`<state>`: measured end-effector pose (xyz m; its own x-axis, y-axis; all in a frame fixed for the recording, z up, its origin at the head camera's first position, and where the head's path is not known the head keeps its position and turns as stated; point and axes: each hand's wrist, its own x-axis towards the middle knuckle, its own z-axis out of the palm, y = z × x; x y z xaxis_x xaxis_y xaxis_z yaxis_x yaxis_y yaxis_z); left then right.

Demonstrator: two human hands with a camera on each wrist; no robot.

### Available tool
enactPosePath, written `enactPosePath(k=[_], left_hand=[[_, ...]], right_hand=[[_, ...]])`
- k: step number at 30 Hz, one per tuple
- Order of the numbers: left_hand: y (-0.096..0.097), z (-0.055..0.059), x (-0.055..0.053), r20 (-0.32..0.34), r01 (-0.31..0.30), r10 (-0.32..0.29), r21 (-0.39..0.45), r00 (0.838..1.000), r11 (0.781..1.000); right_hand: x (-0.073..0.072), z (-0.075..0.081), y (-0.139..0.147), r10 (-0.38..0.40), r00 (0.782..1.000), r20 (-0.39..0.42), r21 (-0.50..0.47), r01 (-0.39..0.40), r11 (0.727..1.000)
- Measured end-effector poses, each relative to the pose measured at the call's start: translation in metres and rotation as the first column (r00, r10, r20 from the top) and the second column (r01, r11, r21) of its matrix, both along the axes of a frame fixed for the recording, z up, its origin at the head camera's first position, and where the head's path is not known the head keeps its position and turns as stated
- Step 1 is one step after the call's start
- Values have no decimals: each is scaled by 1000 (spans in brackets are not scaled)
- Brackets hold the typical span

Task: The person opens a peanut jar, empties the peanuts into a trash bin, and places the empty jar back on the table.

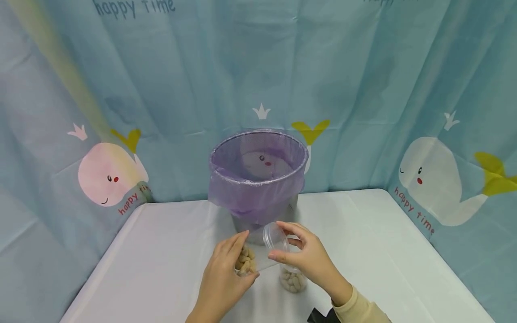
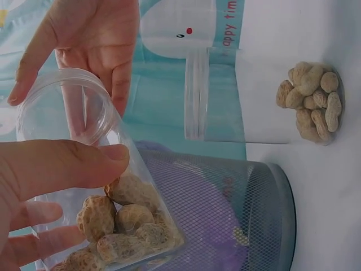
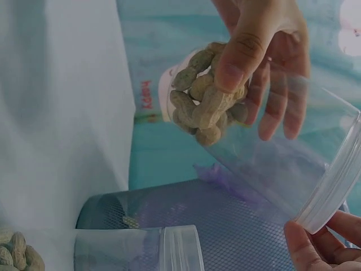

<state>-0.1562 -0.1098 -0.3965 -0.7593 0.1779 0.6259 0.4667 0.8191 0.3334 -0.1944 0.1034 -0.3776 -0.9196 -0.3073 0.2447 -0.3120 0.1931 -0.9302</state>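
Note:
My left hand [image 1: 224, 273] grips a clear plastic jar [image 3: 271, 152] around its lower end, thumb on one side and fingers on the other. Unshelled peanuts [image 2: 132, 226] lie heaped at the bottom of this tilted jar. At its other end, my right hand [image 1: 304, 253] pinches the clear lid [image 1: 276, 236] by the edge between thumb and fingers; the lid sits at the jar's mouth. Just below the right hand, a second clear jar [image 1: 292, 279] of peanuts stands upright on the table, its top partly covered by that hand in the head view.
A mesh bin [image 2: 271, 209] lined with a purple bag [image 1: 258, 197] stands behind the hands on the white table [image 1: 161, 278]. Something black [image 1: 323, 316] lies at the front edge beside the right sleeve. Blue whale-print curtains [image 1: 194, 89] enclose the back and sides.

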Motion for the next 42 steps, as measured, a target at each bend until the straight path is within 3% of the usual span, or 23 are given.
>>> enactPosePath(k=[5, 16, 23, 30, 36, 42], left_hand=[[1, 2, 0, 45, 17, -18, 20, 999, 1000], [6, 8, -1, 68, 43, -47, 57, 997, 997], [9, 6, -4, 121, 52, -61, 75, 991, 996], [10, 3, -9, 60, 49, -51, 47, 997, 998], [11, -4, -6, 26, 19, -19, 24, 999, 1000], [13, -5, -5, 25, 11, -11, 28, 1000, 1000]], right_hand=[[0, 1, 3, 10, 999, -43, 12, -10, 1000], [-3, 6, 10, 27, 993, -112, 38, -23, 999], [-5, 7, 14, 39, 996, -82, 33, -37, 999], [-5, 7, 13, 2, 999, -44, 49, 0, 999], [-4, 3, 10, -29, 1000, 5, 84, 29, 996], [-4, 4, 13, -18, 1000, -19, 94, 20, 995]])
